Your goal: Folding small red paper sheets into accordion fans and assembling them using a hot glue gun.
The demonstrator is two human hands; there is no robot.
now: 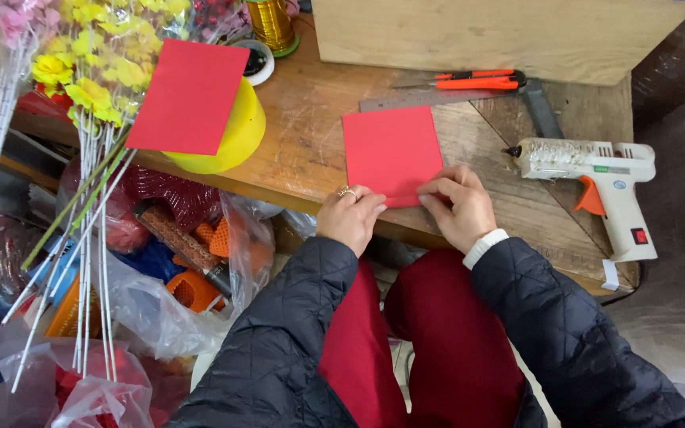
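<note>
Pressing down on the near edge of the red paper sheet (391, 153), I have both hands at work on the wooden table (311, 135). Far to the left of that sheet stand yellow artificial flowers (93, 75) on white stems, and nearer to it a second red sheet (189, 97) leans on a yellow spool (235, 135). My left hand (350, 217), a ring on one finger, sits at the sheet's near left corner, fingers curled together with the tips on the folded strip. My right hand (457, 206) lies just beside it at the near right corner, fingertips pinched on the same fold. Beyond the sheet lie a metal ruler (426, 97) and an orange cutter (473, 79). Right of the sheet rests a white glue gun (596, 178) with an orange trigger.
</note>
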